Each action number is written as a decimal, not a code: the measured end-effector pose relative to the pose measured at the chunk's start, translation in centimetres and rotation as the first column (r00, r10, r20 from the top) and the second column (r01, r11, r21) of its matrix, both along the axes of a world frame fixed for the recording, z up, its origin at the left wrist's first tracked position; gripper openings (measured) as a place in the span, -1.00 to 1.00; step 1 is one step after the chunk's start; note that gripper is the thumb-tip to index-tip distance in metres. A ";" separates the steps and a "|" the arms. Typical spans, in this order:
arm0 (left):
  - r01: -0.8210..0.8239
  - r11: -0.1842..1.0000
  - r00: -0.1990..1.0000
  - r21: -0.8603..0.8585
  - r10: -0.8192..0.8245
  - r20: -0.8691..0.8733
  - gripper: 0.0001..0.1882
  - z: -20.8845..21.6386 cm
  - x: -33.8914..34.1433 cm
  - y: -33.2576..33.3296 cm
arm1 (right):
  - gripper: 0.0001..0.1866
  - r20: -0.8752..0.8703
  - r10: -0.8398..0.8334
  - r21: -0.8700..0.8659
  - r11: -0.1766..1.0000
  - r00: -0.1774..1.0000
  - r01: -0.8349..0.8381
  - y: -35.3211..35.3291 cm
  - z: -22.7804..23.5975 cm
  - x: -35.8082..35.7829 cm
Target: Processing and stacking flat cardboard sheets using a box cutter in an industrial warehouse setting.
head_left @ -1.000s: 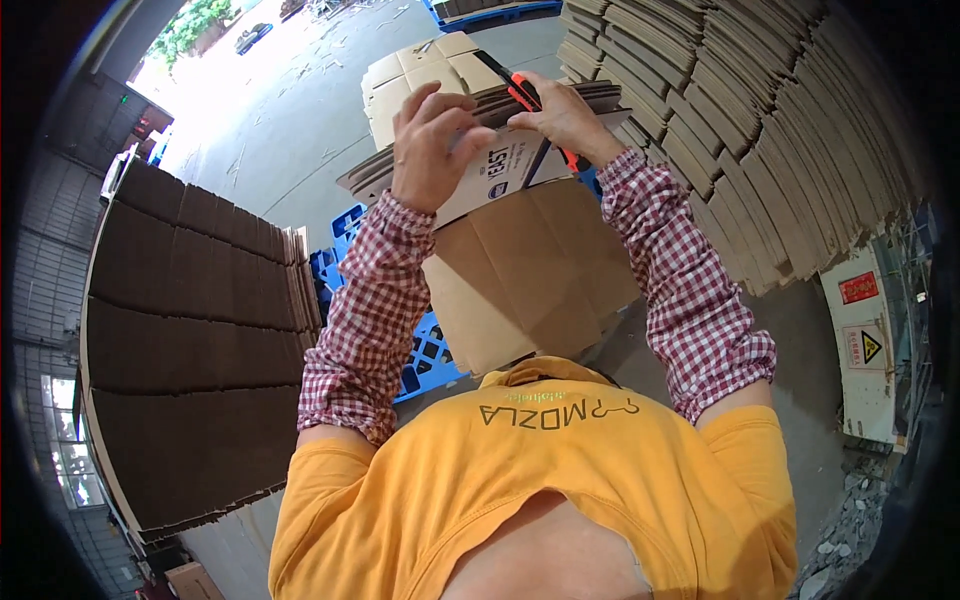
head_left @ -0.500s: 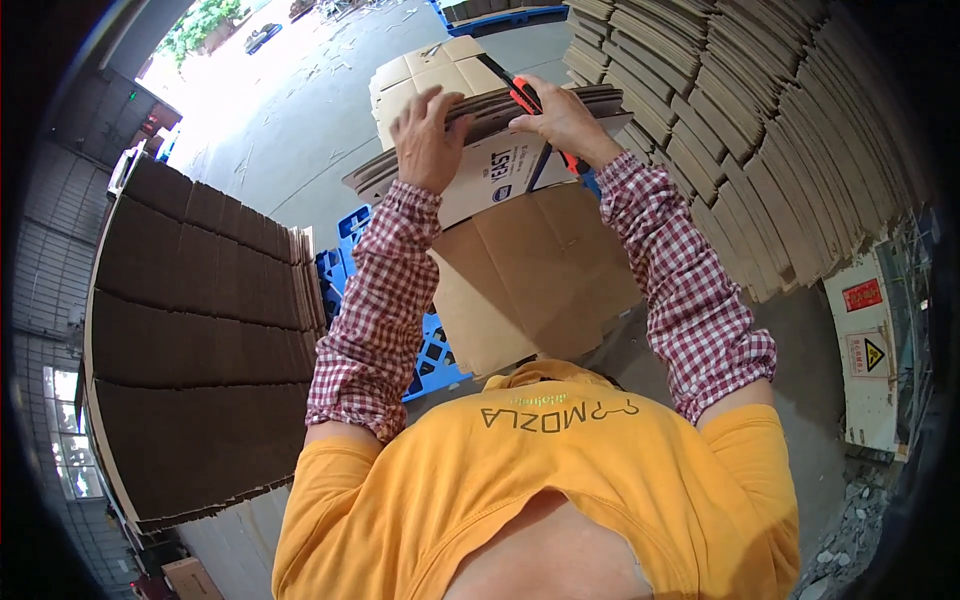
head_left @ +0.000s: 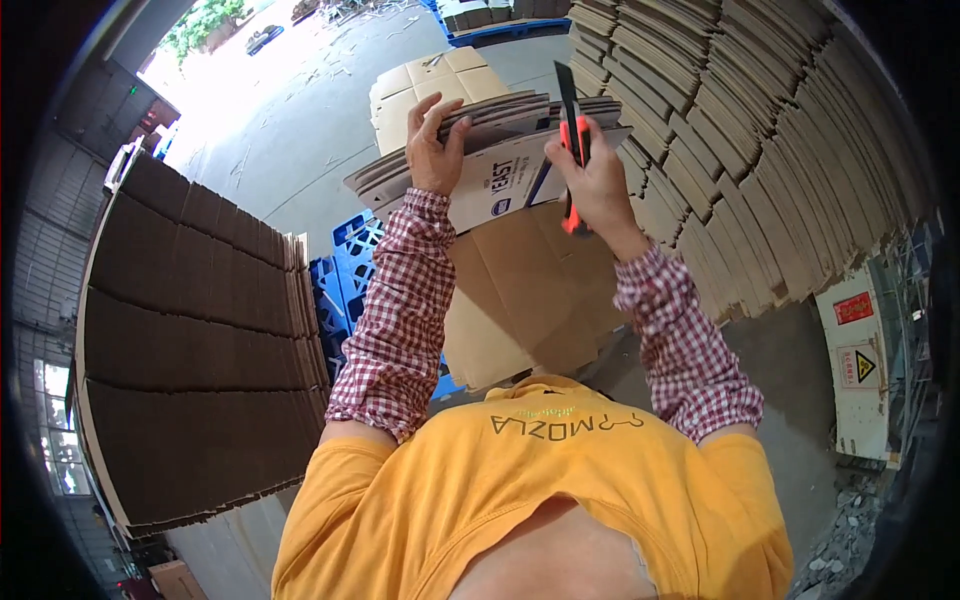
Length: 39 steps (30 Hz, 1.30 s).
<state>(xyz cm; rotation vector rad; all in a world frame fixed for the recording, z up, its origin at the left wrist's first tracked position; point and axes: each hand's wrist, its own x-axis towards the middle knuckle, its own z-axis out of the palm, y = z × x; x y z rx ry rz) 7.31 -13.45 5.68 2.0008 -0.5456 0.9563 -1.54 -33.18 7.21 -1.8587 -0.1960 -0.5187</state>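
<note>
A bundle of flattened cardboard boxes (head_left: 475,212), with white printed outer faces, is held on edge in front of me. My left hand (head_left: 436,152) grips its upper left part, fingers over the top edge and thumb on the near side. In my right hand (head_left: 600,190) is a red and black utility knife (head_left: 574,150), its dark blade pointing up and away. That hand is closed round the handle, in front of the bundle's right end. Beneath the bundle lies a flat brown cardboard sheet (head_left: 530,290).
Tall stacks of flat cardboard (head_left: 740,130) rise close on the right. A stack of dark cardboard (head_left: 200,340) stands on the left. Blue pallets (head_left: 355,255) lie under the work, and more cardboard (head_left: 425,75) lies beyond. A white cabinet (head_left: 850,400) stands at the right.
My right hand has come off the bundle's top edge, toward me and right, turning the knife more upright. The left hand stays on the bundle, whose top sheets have separated.
</note>
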 end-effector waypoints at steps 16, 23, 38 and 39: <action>0.014 0.997 0.999 -0.070 -0.016 -0.032 -0.75 -0.2 0.2 -1.2 | -0.67 -0.475 0.589 0.624 0.749 0.654 -0.222 2.6 -1.1 0.2; -0.008 0.999 0.999 -0.048 0.005 -0.045 -0.74 -0.3 0.8 -1.3 | -0.67 -0.474 0.593 0.695 0.706 0.651 -0.137 3.3 -0.3 -1.8; -0.023 0.999 1.000 -0.031 0.024 0.011 -0.74 -0.3 1.2 -1.4 | -0.71 -0.472 0.616 0.709 0.690 0.631 -0.143 3.5 0.1 -1.0; -0.027 0.999 1.000 -0.032 0.027 0.012 -0.74 -0.3 1.3 -1.2 | -0.71 -0.472 0.618 0.709 0.690 0.629 -0.146 3.6 0.4 -1.4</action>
